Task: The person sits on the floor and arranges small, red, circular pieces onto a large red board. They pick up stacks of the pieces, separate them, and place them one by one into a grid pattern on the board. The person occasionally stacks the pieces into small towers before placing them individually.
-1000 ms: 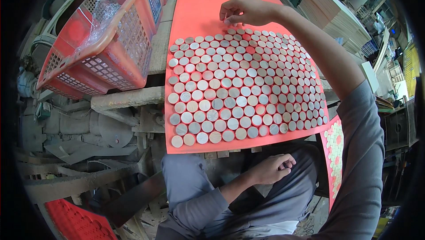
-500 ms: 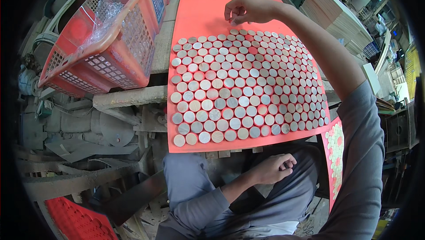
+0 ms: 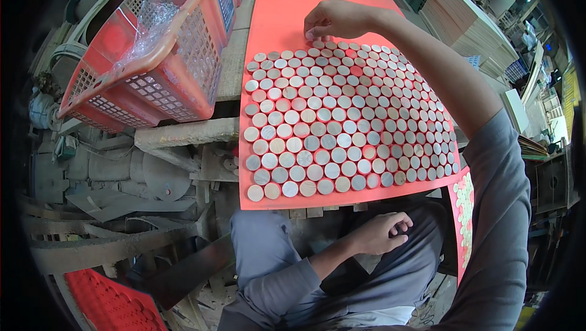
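A red-orange board [image 3: 278, 17] lies in front of me, covered with staggered rows of small round discs [image 3: 321, 129]. Their tops are pale wood or greyish, and red shows around their sides. My right hand [image 3: 334, 20] reaches over to the far rows, its thumb and fingers pinched low at the left end of the farthest row. A disc [image 3: 318, 45] sits right at those fingertips, partly hidden by them. Over my lap, my left hand [image 3: 383, 233] is closed with curled fingers; whatever may be inside it is hidden.
An orange plastic crate [image 3: 165, 56] with clear plastic wrap [image 3: 152, 20] stands left of the board on a wooden bench [image 3: 189, 136]. Stacked pale panels [image 3: 461, 23] rise at the far right. Another disc-covered board [image 3: 462, 221] shows at the right, below the first.
My right hand has come down and nearer to the far row, and a disc has joined that row's left end. My left hand stays curled over my lap. The view has shifted slightly.
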